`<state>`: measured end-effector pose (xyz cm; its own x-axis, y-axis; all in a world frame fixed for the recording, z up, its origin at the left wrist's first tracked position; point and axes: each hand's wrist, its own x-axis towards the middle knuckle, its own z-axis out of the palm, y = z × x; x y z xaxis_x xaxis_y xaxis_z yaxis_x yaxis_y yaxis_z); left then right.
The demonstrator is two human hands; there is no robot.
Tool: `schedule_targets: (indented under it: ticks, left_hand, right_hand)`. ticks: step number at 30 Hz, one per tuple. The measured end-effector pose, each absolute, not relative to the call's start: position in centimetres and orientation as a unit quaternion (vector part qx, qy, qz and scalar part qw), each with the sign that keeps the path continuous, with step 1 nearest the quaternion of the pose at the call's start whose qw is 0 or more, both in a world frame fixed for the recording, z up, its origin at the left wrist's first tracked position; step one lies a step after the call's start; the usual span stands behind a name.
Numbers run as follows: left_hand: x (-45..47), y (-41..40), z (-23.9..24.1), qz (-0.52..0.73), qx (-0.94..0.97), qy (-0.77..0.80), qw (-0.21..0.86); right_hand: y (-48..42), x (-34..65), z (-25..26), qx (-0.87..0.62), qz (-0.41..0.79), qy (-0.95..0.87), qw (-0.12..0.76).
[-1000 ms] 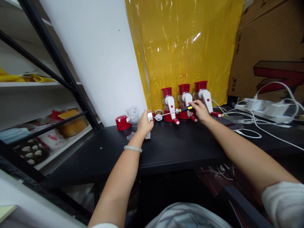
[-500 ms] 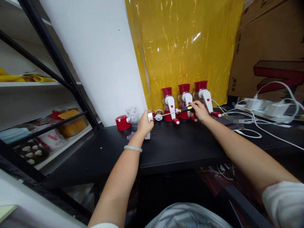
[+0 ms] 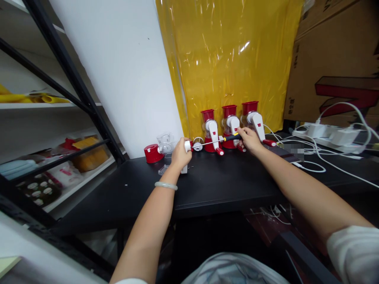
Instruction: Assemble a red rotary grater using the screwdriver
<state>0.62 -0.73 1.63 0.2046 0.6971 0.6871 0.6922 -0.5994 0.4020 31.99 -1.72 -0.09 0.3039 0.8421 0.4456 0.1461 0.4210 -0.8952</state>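
Yellow plastic sheeting point(image 3: 233, 51) hangs at twelve o'clock behind a black table point(image 3: 219, 185); a white panel point(image 3: 127, 67) stands at eleven, black-framed shelving point(image 3: 65, 59) at ten, and a printed cardboard box point(image 3: 340, 59) at two. Close before the sheeting, three red-and-white crank grinders point(image 3: 235, 123) stand upright in a row.

The left hand point(image 3: 181, 153), with a pale bangle point(image 3: 166, 185) at its wrist, is closed around a white piece point(image 3: 187, 146) above the table. The right hand point(image 3: 249, 139) has its fingers clamped on the black-and-yellow handle of a screwdriver point(image 3: 209, 143), in front of the grinders. The metal shaft points to about nine o'clock, its far end right by the white piece; whether the tip touches it is too small to tell.

From the left hand, a red base point(image 3: 154, 154) sits at nine o'clock, clear plastic parts point(image 3: 166, 139) at ten, and a round piece point(image 3: 198, 144) at two. From the right hand, a white power strip point(image 3: 328, 136) and tangled white cables lie around three o'clock.
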Motion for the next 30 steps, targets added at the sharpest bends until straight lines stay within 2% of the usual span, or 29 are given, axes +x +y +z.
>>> schedule_targets:
  ticks: [3, 10, 24, 30]
  left_hand:
    - [0.6, -0.8, 1.7, 0.439, 0.774, 0.455, 0.002]
    - [0.7, -0.9, 1.7, 0.437, 0.774, 0.458, 0.002]
    - [0.6, -0.8, 1.7, 0.443, 0.773, 0.454, -0.004]
    - [0.6, -0.5, 1.5, 0.441, 0.773, 0.456, 0.000]
  right_hand:
    - [-1.8, 31.9, 0.0, -0.481, 0.253, -0.528, 0.653]
    - [-0.6, 32.0, -0.2, -0.415, 0.291, -0.483, 0.714]
    - [-0.9, 31.9, 0.0, -0.410, 0.303, -0.496, 0.703]
    - [-1.7, 31.9, 0.1, -0.444, 0.272, -0.520, 0.677]
